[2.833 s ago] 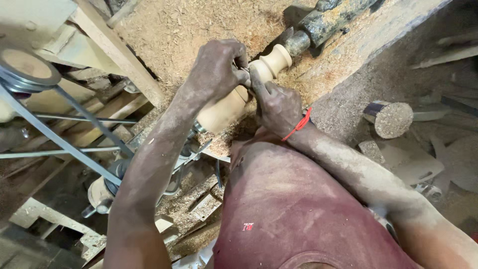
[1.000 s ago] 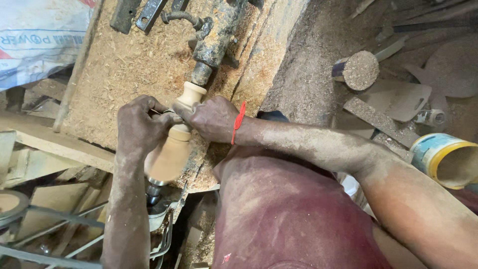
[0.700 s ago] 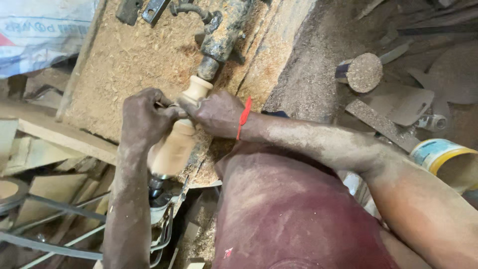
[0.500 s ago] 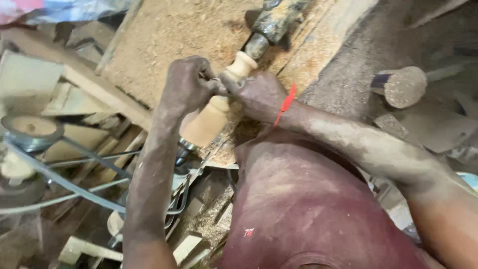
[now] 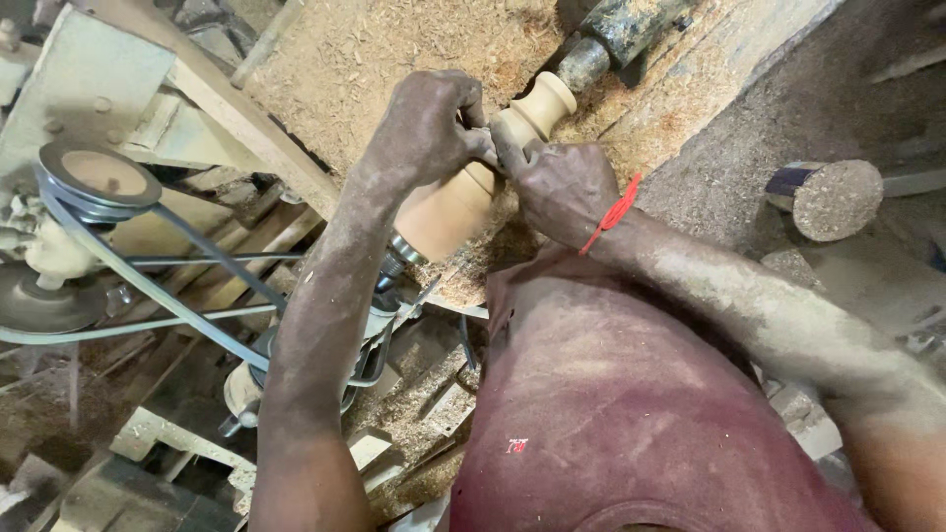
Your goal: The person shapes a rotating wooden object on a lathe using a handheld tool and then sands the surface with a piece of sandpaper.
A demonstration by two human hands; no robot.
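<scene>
A pale turned wooden piece (image 5: 448, 212), wide in the body with a narrow neck and a flared top, is mounted on a lathe. Its top end meets the dark metal tailstock (image 5: 616, 34). My left hand (image 5: 429, 123) is a closed fist at the neck from the left. My right hand (image 5: 560, 187), with a red thread (image 5: 613, 212) around the wrist, presses in from the right. Fingers of both hands pinch a small thin thing against the neck; it is mostly hidden.
Sawdust covers the lathe bed (image 5: 345, 59). At the left a pulley wheel (image 5: 99, 177) carries a drive belt (image 5: 148, 286) down to the spindle below the piece. A short round log (image 5: 836, 200) stands at the right. Wood offcuts lie below.
The view has swung about between frames, so the lathe now sits higher and more tilted. Both hands have stayed at the neck of the wooden piece with the same hold.
</scene>
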